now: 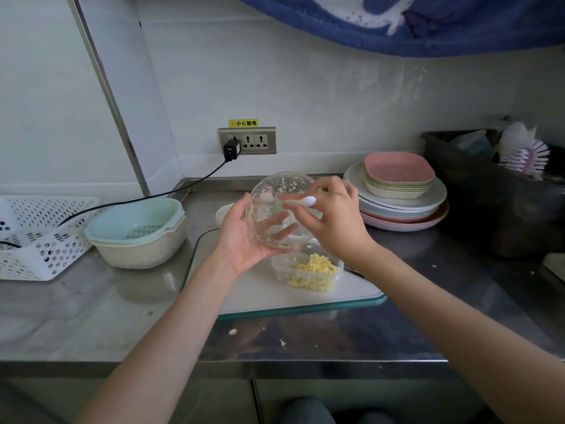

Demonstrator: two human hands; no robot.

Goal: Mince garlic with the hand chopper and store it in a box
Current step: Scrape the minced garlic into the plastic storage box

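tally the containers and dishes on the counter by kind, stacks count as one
clear chopper bowl, held tilted in the left hand: 1
clear box with minced garlic: 1
colander-and-basin set: 1
white perforated basket: 1
stack of plates and dishes: 1
dark bin: 1
total: 6
The right hand holds a white spoon.

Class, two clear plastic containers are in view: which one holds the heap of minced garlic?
The rectangular box on the cutting board; the round chopper bowl, held tilted above it, keeps only scattered bits.
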